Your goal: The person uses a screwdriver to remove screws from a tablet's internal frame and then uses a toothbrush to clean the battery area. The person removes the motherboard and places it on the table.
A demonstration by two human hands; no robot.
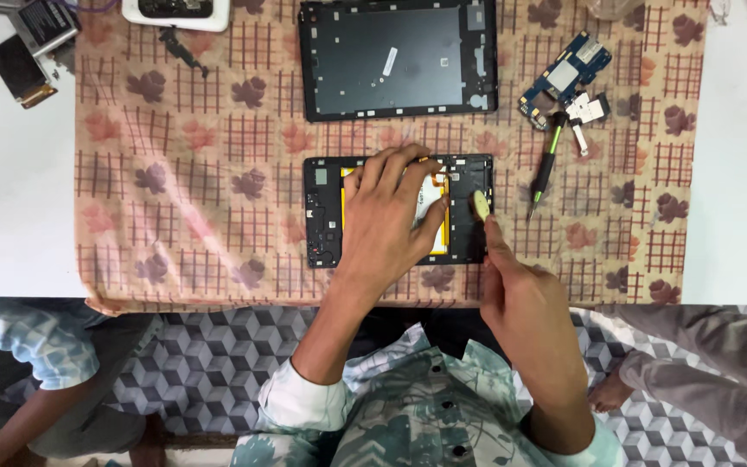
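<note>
While my left hand (391, 216) lies flat on the opened tablet frame (323, 216), fingers spread over its yellow-edged battery (439, 227), my right hand (525, 298) pinches a pale pry pick (481, 204) at the battery's right edge (the green screwdriver (546, 164) lies further right). Prying looks under way; next calls for gentle, shallow leverage.

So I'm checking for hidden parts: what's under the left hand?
The left hand lies flat on the opened tablet frame, covering most of a yellow-edged battery. Whatever lies beneath the palm is hidden.
</note>
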